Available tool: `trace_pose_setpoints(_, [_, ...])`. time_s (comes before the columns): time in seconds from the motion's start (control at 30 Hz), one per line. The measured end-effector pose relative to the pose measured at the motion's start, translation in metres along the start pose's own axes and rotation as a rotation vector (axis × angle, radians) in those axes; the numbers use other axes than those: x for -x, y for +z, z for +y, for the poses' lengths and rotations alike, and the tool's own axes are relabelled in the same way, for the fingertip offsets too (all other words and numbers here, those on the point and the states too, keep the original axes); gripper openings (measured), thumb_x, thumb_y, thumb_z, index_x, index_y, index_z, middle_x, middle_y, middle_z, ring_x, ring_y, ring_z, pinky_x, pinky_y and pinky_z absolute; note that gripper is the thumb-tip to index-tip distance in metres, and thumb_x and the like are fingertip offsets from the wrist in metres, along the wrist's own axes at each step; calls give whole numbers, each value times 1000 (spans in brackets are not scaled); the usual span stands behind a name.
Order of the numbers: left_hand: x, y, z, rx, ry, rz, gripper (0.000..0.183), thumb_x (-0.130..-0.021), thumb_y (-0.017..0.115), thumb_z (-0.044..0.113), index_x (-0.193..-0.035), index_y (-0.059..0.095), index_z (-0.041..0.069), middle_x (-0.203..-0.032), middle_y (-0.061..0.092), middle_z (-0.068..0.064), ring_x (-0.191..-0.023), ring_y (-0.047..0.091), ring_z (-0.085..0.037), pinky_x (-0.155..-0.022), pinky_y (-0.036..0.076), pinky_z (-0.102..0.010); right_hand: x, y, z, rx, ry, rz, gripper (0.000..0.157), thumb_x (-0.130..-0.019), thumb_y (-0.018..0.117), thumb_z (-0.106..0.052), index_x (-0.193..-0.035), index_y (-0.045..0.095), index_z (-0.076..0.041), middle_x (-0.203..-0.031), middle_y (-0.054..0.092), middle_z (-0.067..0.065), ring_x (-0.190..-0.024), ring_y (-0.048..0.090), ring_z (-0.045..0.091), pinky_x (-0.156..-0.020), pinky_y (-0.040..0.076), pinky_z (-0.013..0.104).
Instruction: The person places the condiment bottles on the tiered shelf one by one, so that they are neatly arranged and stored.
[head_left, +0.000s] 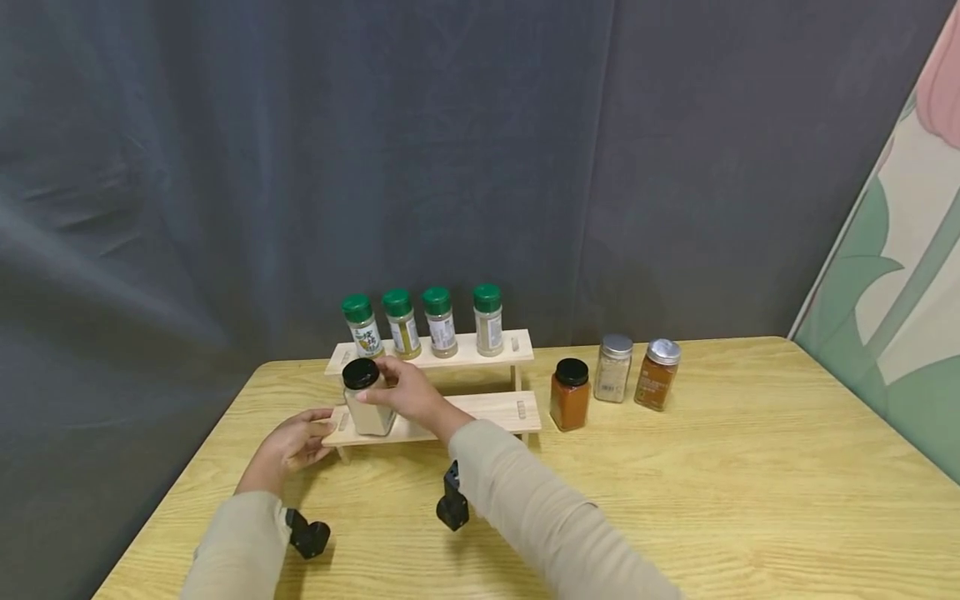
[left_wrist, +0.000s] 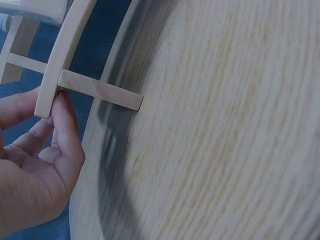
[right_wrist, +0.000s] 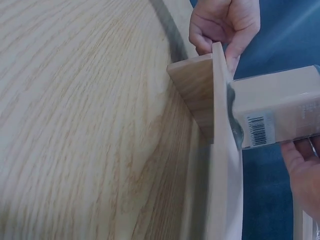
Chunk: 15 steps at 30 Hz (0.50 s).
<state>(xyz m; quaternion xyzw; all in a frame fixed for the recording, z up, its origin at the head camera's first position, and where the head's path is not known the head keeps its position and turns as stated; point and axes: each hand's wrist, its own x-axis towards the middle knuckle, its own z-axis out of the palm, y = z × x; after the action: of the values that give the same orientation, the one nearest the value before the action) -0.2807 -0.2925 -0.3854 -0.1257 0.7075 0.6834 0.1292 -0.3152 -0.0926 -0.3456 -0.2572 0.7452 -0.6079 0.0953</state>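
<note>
A square spice jar (head_left: pixel 372 419) with a black lid and pale contents is upright at the left end of the lower board of a two-tier wooden rack (head_left: pixel 487 407). My right hand (head_left: pixel 412 392) grips it between thumb and fingers from the right. In the right wrist view, the jar's base (right_wrist: pixel 237 117) is right at the board's top face, and a barcode label shows on its side. Thumb and fingers of my left hand (head_left: pixel 296 440) pinch the left end of that same board. A rack leg (left_wrist: pixel 102 91) stands beside those fingers in the left wrist view.
Several green-capped shakers (head_left: pixel 442 329) stand in a row on the upper board. Right of the rack are a black-lidded jar of orange-red spice (head_left: pixel 570 404) and two silver-lidded jars, one pale (head_left: pixel 612 375), one reddish-brown (head_left: pixel 655 383). A dark curtain (head_left: pixel 480 167) hangs behind the table.
</note>
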Motion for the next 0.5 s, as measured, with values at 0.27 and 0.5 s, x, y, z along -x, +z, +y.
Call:
trace_pose_setpoints(0.27, [1,4,-8,-8,14,-8,51,-87,47,4,-129,21,-8,-78,54,-2,-66,55,-9,-58,43,-22,3,-4,-1,8,33,-11,45,-74,69,-17,-115,52,-7,-101,54,1,-88,50,12,-75,41,26])
trace_pose_setpoints(0.5, [-2,2,-4,-12,29,16,49,-86,46,2,-128,22,-8,-76,53,-2,-63,54,-9,-55,43,-21,17,-17,-20,-52,5,13,48,-77,65,-12,-119,46,0,-111,50,14,-104,45,29,-85,37,35])
